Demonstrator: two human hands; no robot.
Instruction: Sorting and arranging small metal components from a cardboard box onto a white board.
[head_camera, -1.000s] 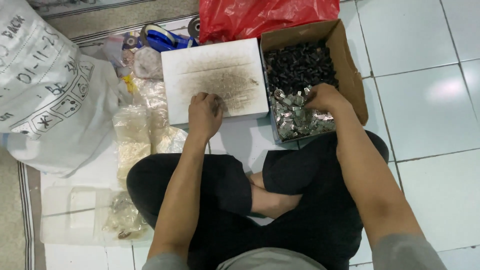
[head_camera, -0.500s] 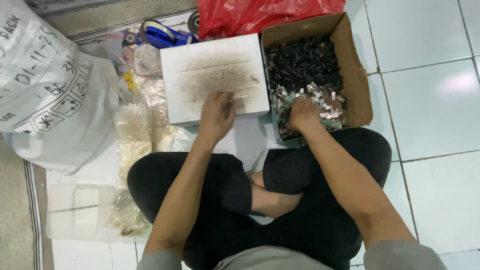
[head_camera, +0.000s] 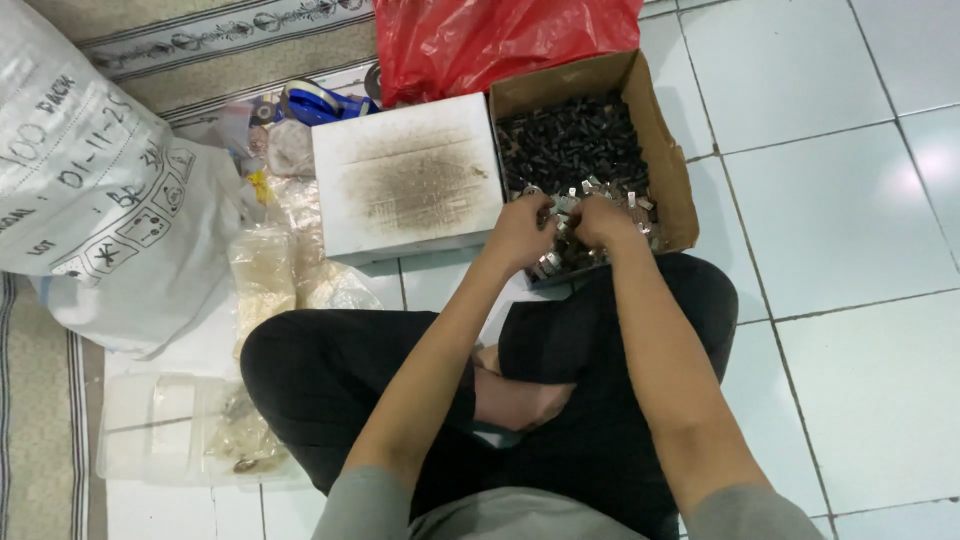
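Both hands meet over the near end of an open cardboard box (head_camera: 668, 170) that holds several small black parts at the back and shiny metal pieces (head_camera: 600, 192) at the front. My left hand (head_camera: 522, 232) and my right hand (head_camera: 603, 220) are curled together, fingers pinching small metal pieces between them. To the left of the box lies a white foam block (head_camera: 405, 180) with a dark, dirty patch on top. I sit cross-legged on the tiled floor in black trousers.
A red plastic bag (head_camera: 480, 40) lies behind the box. A large white sack (head_camera: 95, 190) fills the left side. Clear plastic bags (head_camera: 262, 270) and a clear plastic tray (head_camera: 160, 430) lie at my left knee. A tape roll (head_camera: 315, 100) sits behind the foam block.
My left hand left the white foam block and moved right to the box. My right hand drew toward the box's near end, and the two now meet over the metal pieces.
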